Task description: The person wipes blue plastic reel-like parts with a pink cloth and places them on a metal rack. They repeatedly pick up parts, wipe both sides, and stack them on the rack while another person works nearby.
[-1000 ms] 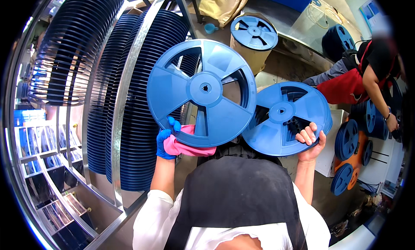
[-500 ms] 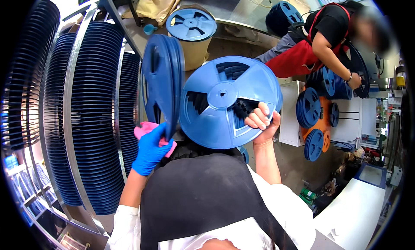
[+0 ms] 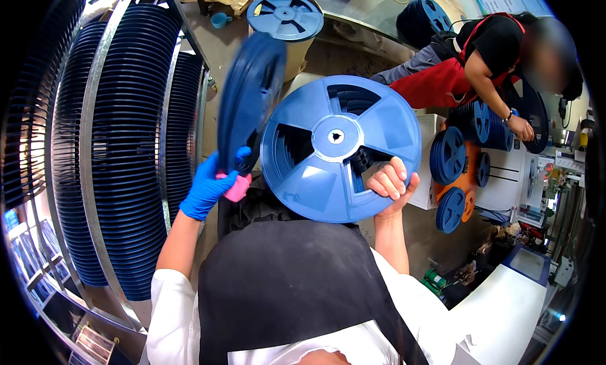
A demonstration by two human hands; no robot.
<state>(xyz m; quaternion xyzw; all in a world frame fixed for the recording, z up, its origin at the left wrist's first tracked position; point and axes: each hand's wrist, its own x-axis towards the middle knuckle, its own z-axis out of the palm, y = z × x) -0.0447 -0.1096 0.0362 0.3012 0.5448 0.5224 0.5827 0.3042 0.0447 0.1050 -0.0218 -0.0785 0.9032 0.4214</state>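
- Left reels (image 3: 249,103) have swung since the last frame: top now leans right, broad side toward the right reel (image 3: 323,136); before, they stood nearly upright with the broad side facing left.
- Right reel's hub hole now shows bright, was dark; its front face is tilted slightly differently.
- Left hand (image 3: 211,182), blue glove: clamped on the left reels' lower rim, pink cloth (image 3: 237,188) bunched in the same grip. Motion blur, can't count layers.
- Right hand (image 3: 394,185), bare: gripping the right reel at its lower right rim, fingers curled by the window. More layers visible through the windows.
- Both held up in front of the apron (image 3: 287,289). Left reels overlap the right reel's upper left edge in view; can't tell if touching.
- Rack (image 3: 98,81) at left, rack reels (image 3: 129,144) packed on edge. Left reels are just off its right edge.
- Drum (image 3: 297,59) behind, drum reel (image 3: 284,13) flat across its top rim. Mug (image 3: 221,19) on the floor nearby.
- Counter (image 3: 353,11): counter reels (image 3: 420,24) near its front edge.
- Co-worker (image 3: 467,68) at right, one hand on a black reel (image 3: 536,115).
- Small reels (image 3: 447,155) at the orange panel's (image 3: 470,163) left edge.
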